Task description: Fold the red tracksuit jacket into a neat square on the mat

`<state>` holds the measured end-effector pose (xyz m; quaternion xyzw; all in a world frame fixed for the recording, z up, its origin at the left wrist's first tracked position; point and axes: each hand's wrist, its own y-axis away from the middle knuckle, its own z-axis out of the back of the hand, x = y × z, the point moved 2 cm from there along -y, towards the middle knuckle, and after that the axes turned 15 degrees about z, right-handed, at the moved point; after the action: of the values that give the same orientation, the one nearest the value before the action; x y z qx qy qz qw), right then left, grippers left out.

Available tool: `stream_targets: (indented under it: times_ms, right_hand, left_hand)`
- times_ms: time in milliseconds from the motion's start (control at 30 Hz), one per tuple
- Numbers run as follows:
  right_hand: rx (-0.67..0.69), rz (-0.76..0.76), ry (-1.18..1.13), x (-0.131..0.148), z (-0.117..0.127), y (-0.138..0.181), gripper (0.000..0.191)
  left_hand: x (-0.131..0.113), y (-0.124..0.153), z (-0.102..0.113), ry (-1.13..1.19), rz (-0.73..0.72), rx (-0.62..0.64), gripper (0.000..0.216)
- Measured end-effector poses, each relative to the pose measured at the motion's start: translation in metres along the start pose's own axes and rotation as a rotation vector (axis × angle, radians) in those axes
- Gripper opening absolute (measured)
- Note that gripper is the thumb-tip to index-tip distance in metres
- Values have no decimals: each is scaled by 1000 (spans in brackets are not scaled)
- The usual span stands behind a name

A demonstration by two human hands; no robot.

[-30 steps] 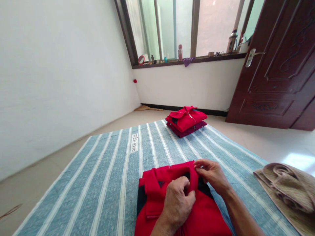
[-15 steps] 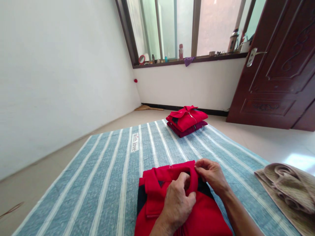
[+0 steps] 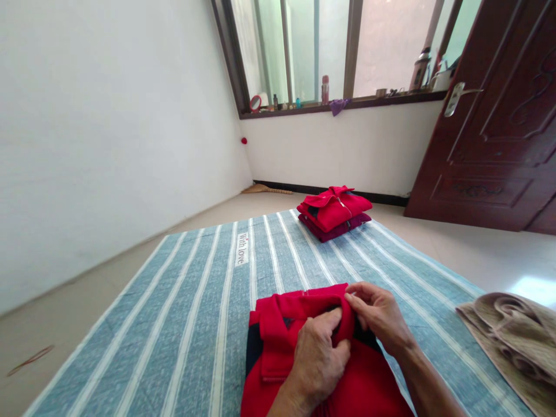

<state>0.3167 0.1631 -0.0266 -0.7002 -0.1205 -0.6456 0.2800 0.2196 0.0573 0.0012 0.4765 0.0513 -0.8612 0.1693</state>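
Note:
A folded red jacket (image 3: 369,382) with dark shoulder panels lies at the near edge of the striped cloth (image 3: 195,324), its collar toward the far side. My left hand (image 3: 319,353) rests over the neck opening, with fingers tucked inside and the thumb outside, gripping the collar's right part. At the collar's right corner, my right hand (image 3: 377,313) pinches the red fabric between thumb and fingertips. Further off on the same cloth sits another folded red jacket (image 3: 334,207), stacked on a folded maroon garment (image 3: 332,227).
A brown rolled textile (image 3: 512,333) lies at the right edge. Beyond the cloth are a wooden door (image 3: 486,133) and a window sill (image 3: 295,111) holding bottles and a small mirror. A broom (image 3: 267,189) lies by the far wall.
The whole view has shifted slightly, so things appear a little further right. Both hands keep their hold on the collar, with hardly any change in the fabric.

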Motion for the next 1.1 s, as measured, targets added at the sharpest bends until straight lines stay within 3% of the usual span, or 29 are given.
stream_targets:
  times_ms: [167, 467, 667, 767, 1100]
  right_hand:
    - [8, -92, -31, -1, 3, 0, 40]
    - [-23, -68, -92, -3, 4, 0, 43]
    - [-44, -104, -198, -3, 4, 0, 39]
    - [-44, -118, -220, -1, 3, 0, 40]
    - [24, -130, -2, 1, 3, 1, 43]
  left_hand:
    - [0, 1, -1, -35, -25, -19, 45]
    - [2, 0, -2, -114, -11, -76, 38]
    - [0, 2, -2, -32, 6, -64, 15]
    - [1, 1, -2, 9, 11, -46, 26]
    - [6, -2, -6, -11, -22, -79, 25]
